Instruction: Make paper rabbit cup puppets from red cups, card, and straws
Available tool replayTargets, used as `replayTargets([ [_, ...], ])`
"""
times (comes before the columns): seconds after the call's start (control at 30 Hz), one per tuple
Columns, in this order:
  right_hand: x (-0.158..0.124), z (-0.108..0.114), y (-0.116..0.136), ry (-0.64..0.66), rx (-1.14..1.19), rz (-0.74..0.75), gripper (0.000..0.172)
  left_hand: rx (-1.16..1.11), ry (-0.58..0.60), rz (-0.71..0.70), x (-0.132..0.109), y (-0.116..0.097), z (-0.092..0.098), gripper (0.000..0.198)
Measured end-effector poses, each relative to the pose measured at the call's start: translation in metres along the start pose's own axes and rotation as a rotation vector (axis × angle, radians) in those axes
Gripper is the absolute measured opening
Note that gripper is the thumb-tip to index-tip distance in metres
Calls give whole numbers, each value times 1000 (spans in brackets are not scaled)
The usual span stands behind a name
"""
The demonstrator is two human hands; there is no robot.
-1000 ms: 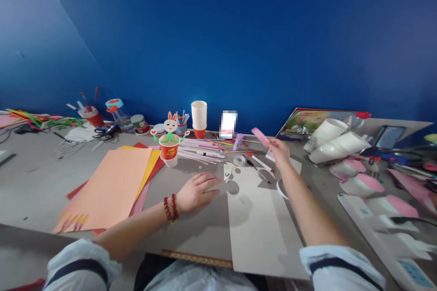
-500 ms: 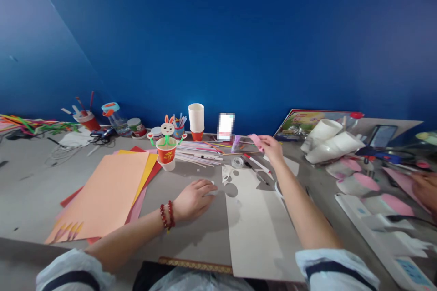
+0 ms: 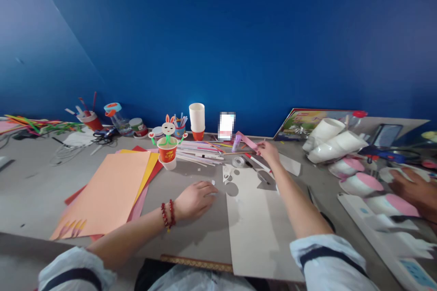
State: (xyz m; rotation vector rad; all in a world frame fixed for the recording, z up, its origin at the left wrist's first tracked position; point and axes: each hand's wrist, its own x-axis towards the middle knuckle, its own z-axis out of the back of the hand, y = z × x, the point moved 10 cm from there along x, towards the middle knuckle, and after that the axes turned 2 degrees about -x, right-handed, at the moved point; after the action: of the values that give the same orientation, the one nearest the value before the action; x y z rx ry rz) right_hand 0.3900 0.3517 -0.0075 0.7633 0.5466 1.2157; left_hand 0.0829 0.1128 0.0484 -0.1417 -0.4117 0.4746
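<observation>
My right hand reaches to the back of the table, its fingers closed on the end of a pink paper strip. The strip slants left toward a purple glue stick. Lower down, my left hand rests on the table with fingers curled together; what they hold, if anything, is hidden. A small white scrap shows by its fingertips. Between my arms lies a white sheet with cut-out holes. A tape roll and a red-and-white pen sit near my right hand.
On the left lie stacked coloured sheets. A rabbit figure stands in a red paper cup. White cups are stacked behind. To the right are a power strip, pink-ended cups and another person's hand.
My right hand has lowered slightly, and the pink strip now stretches left beside the glue stick. My left hand stays nearly still. The other person's hand is now at a white object.
</observation>
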Motion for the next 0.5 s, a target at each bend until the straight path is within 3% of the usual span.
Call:
replayTargets([
  [0.4,12,-10,-12,91,117,-20,16,-16,41,-56,0,-11,-2,18],
  [0.5,16,-11,-11,75,124,-6,25,-14,72,-33,1,-11,-8,21],
])
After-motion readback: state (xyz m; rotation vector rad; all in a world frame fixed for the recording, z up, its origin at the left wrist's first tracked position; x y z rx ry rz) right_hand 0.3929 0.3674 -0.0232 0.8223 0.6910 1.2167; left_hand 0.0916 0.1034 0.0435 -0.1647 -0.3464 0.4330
